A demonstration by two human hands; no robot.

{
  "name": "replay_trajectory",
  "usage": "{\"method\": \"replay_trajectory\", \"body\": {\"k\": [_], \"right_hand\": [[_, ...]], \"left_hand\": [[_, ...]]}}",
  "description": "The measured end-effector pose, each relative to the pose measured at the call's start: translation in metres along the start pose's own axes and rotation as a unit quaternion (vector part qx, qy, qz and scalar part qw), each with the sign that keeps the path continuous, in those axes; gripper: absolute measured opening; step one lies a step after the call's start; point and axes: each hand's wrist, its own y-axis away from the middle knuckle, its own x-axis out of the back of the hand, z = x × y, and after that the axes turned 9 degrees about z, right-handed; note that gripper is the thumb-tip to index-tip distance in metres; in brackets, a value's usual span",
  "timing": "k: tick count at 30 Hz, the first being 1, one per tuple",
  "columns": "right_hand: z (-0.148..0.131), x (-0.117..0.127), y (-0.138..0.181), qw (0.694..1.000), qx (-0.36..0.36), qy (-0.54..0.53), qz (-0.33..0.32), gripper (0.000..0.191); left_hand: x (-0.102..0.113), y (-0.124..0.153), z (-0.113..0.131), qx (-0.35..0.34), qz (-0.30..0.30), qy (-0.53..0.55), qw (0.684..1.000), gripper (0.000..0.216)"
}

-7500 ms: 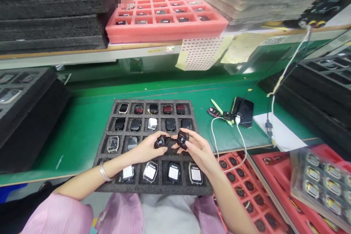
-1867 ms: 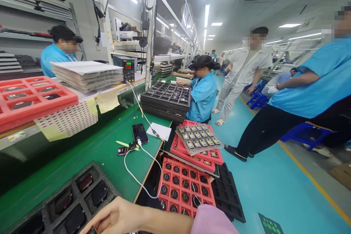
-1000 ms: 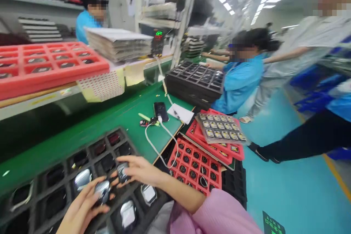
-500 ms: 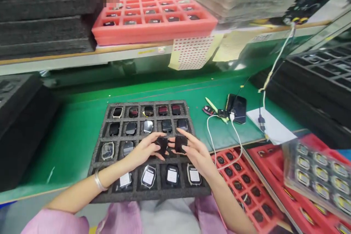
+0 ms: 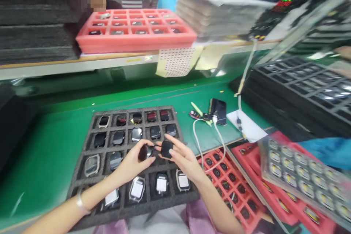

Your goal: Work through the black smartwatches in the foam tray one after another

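Over the dark grey foam tray (image 5: 79,175), my left hand (image 5: 134,161) is closed around a dark watch body (image 5: 144,152) with a shiny surface, tilted between thumb and fingers. Just to its right, my right hand (image 5: 183,158) pinches a second black, square watch body (image 5: 166,149), its flat side facing up. A small gap separates the two pieces. Several watch bodies lie in the tray's compartments, among them a silver-framed one (image 5: 92,165) and a white-labelled one (image 5: 161,184) in the front row. My hands and forearms hide some compartments.
Right of the tray lie a black phone-like device (image 5: 218,111), a white cable (image 5: 195,135) and a green pen (image 5: 199,109). Red foam trays (image 5: 233,199) and a clear tray (image 5: 298,175) stand front right. A shelf above holds another red tray (image 5: 137,44); two people are behind it.
The camera has turned to the right, so the scene has shifted left. My left hand has tilted its watch body, which now shows a shiny side. Both hands still hold their pieces.
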Motion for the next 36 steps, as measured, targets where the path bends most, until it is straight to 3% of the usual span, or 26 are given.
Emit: {"method": "replay_trajectory", "body": {"k": [5,10,21,28,36], "right_hand": [[0.002,0.002,0.006,1.0,0.004,0.022,-0.013,0.046],[0.005,0.006,0.011,1.0,0.002,0.009,-0.002,0.047],[0.004,0.007,0.009,0.999,0.035,0.038,-0.006,0.047],[-0.001,0.005,0.007,0.998,0.043,0.047,-0.001,0.047],[-0.001,0.004,0.002,1.0,0.025,0.017,-0.006,0.039]], "left_hand": [[-0.005,0.01,-0.011,0.028,0.001,-0.027,0.999,0.032],[-0.014,0.013,-0.032,0.022,0.045,-0.027,0.998,0.041],[-0.024,0.011,-0.026,0.022,0.071,0.016,0.997,0.047],[-0.007,0.001,-0.023,0.045,-0.029,-0.012,0.998,0.04],[-0.006,0.002,0.003,-0.029,-0.03,-0.078,0.996,0.032]]}}
